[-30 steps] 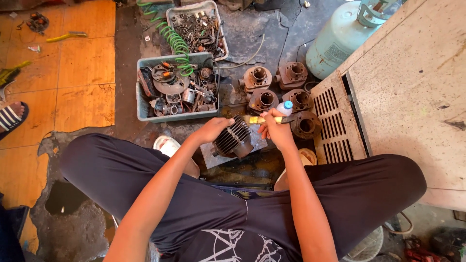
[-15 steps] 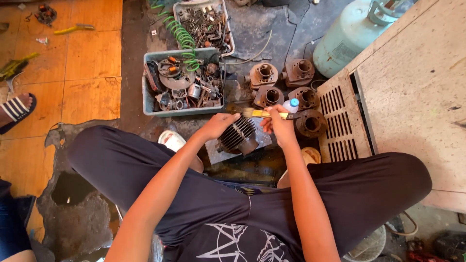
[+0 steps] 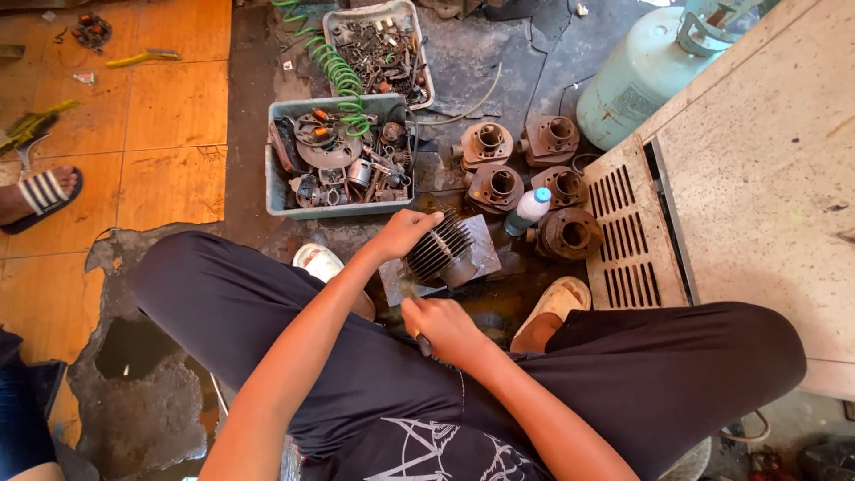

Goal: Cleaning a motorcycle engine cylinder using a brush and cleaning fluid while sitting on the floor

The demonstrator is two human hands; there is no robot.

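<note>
I squat over a dark finned engine cylinder lying on its side on a small metal plate on the floor. My left hand rests on the cylinder's near-left end and grips it. My right hand is pulled back near my knee, fingers closed on a thin dark tool whose kind I cannot tell. A small plastic bottle with a blue cap stands just right of the plate.
Several rusty cylinders sit behind the plate. A grey bin of engine parts, a tray of small parts and a green coiled hose lie farther back. A pale gas tank, a slotted grille and another person's sandalled foot border the spot.
My right hand has drawn back from the far right of the cylinder to near my knee. The bottle now stands by itself beside the plate. My left hand stays on the cylinder.
</note>
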